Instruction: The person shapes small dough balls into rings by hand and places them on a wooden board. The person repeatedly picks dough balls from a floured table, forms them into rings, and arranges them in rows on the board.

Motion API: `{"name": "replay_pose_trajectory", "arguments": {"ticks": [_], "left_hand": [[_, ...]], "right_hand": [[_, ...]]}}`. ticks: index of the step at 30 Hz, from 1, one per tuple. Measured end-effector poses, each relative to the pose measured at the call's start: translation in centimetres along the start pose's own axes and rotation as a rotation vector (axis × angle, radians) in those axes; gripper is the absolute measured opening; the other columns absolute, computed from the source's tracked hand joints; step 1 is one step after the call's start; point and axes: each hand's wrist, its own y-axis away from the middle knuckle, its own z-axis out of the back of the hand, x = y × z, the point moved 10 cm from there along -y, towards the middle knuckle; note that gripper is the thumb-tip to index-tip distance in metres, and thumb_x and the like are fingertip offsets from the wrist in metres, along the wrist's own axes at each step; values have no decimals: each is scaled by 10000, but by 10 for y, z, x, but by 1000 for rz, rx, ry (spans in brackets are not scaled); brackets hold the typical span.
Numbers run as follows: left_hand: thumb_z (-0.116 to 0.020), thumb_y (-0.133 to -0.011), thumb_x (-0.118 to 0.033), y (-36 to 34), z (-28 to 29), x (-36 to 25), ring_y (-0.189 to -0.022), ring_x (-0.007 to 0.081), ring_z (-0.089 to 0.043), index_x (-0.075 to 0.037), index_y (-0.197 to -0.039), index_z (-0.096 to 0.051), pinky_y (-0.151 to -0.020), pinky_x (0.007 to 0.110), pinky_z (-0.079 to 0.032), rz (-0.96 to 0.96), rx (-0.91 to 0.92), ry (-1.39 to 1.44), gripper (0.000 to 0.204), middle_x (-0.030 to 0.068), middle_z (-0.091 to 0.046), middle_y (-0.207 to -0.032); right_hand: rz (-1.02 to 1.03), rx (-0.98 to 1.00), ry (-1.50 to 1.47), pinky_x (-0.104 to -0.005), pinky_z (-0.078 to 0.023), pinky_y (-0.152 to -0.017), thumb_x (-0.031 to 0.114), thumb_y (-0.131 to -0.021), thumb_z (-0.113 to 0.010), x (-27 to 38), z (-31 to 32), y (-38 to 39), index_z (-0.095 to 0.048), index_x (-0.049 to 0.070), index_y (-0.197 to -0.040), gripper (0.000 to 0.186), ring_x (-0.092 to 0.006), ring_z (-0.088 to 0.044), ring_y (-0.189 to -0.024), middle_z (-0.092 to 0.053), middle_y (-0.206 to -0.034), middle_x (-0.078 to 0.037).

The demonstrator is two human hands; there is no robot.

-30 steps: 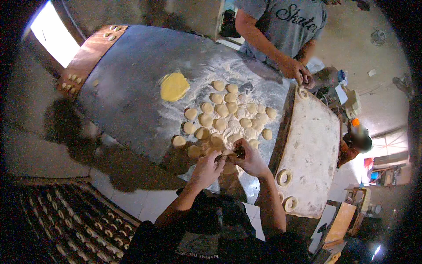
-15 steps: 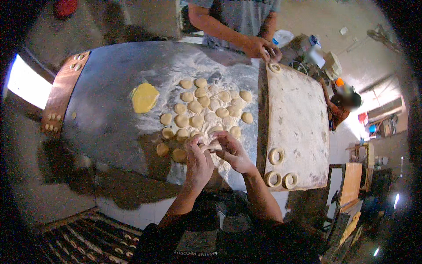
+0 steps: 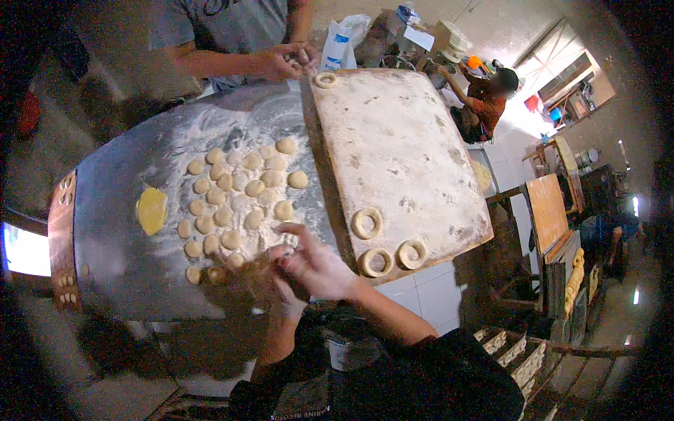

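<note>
My right hand (image 3: 319, 266) crosses over my left hand (image 3: 284, 302) above the table's near edge. Curled and slightly blurred, the right fingers hold a pale piece of dough (image 3: 289, 241), only part of which shows. Most of the left fingers are hidden behind the right hand. Just beyond lie several small round dough pieces (image 3: 254, 188) on the floured dark table (image 3: 112, 203). Dough rings (image 3: 366, 223) rest on the floured board (image 3: 414, 161) to the right, three at its near end and one at its far left corner.
A flat yellow dough piece (image 3: 152, 210) lies left of the rounds. Across the table, a co-worker's hands (image 3: 291, 62) are together near the board's far corner. Another person (image 3: 484, 98) is at the far right. A wooden strip (image 3: 63, 238) edges the table's left end; racks (image 3: 512, 358) stand lower right.
My view has turned to the right, so the table appears further left. My right hand has come over my left, covering much of the dough that showed between both hands.
</note>
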Motion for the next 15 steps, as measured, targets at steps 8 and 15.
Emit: {"name": "replay_pose_trajectory", "arguments": {"ticks": [8,15], "left_hand": [[-447,-994,-97,18,-85,-64,-703,196,-560,-10,-1006,-508,-619,351,-471,153,171,446,106,101,-572,-822],[-522,-1000,-132,14,-145,-128,-682,362,-665,-36,-1031,-558,-603,441,-506,5,280,164,107,156,-655,-805]], "right_hand": [[122,-134,-412,-266,-497,-662,405,-1043,-493,-18,98,58,-389,121,-1301,397,-152,-600,-725,-631,-939,-84],[177,-364,-643,-308,-491,-565,560,-1034,-402,-52,172,87,-360,130,-1262,489,-197,-562,-602,-563,-728,-60]]}}
